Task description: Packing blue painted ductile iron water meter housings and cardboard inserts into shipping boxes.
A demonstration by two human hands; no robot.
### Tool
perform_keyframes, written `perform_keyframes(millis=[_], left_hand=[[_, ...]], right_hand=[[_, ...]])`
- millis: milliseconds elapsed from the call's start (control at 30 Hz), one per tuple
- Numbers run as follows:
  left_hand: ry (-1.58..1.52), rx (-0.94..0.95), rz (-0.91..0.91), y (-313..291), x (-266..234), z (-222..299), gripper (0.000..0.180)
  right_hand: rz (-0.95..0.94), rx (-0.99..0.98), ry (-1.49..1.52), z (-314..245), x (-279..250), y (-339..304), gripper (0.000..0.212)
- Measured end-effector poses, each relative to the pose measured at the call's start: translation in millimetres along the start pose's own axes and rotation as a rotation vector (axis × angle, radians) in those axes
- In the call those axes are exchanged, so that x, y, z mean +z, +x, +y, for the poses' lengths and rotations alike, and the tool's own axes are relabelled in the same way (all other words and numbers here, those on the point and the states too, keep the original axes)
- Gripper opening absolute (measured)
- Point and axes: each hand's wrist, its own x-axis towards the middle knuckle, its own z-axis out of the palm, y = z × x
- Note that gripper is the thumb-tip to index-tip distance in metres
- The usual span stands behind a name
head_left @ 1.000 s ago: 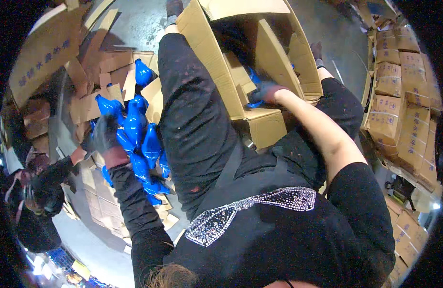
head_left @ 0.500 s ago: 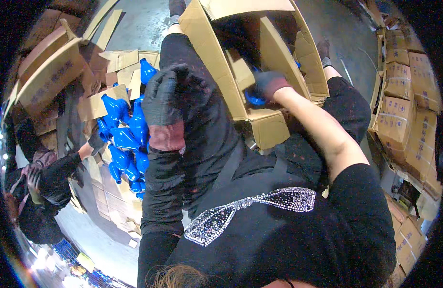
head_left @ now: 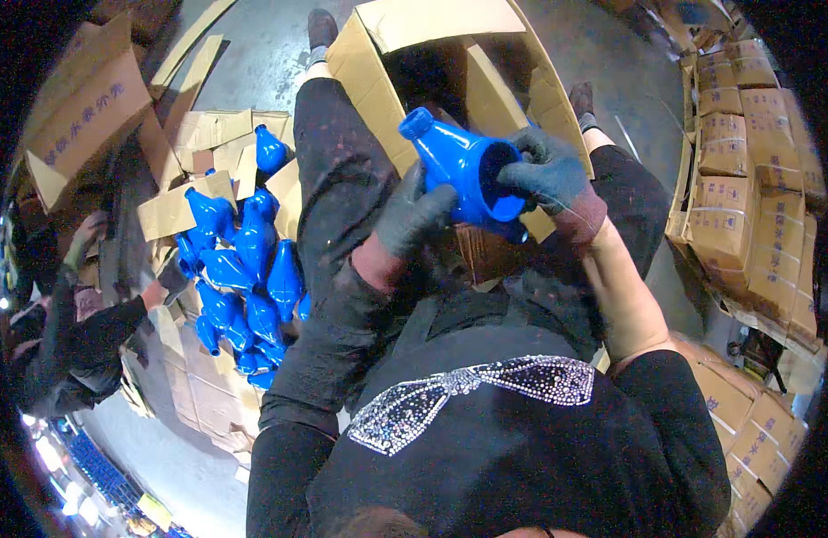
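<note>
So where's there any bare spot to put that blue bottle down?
Bare grey floor shows between the flattened cardboard and the open carton, and right of it beside the stacked boxes. The blue bottle pile is crowded.

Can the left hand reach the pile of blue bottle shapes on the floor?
Probably yes, but not right away. The left hand is gripping the blue bottle piece together with the right hand. The pile lies just past the left knee, nothing blocking.
</note>
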Motion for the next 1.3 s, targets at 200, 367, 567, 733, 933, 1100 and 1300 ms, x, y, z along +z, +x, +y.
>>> perform_keyframes(millis=[200,367,567,733,933,1100,1300], left_hand=[[-0.647,-0.219,-0.058,-19,5,-1,0.077],[-0.564,-0.130,0.058,-26,3,8,0.073],[-0.443,-0.040,-0.059,-25,-5,16,0.075],[-1.146,-0.179,-0.328,-12,-13,5,0.066],[-0.969,-0.337,-0.021,-16,0,-7,0.042],[-0.519,-0.280,0.238,-13,-9,-43,0.037],[-0.324,-0.163,0.153,-9,-10,-45,0.034]], right_hand=[[-0.106,0.313,0.331,-27,25,-12,0.028],[-0.151,0.188,0.222,-36,30,-15,0.042],[-0.144,0.184,0.227,-41,40,-23,0.038],[0.098,-0.738,-0.479,-33,35,1,0.036],[-0.084,-0.174,-0.138,1,49,1,0.026],[0.012,-0.051,-0.050,6,55,6,0.025],[-0.011,-0.067,0.051,12,55,11,0.022]])
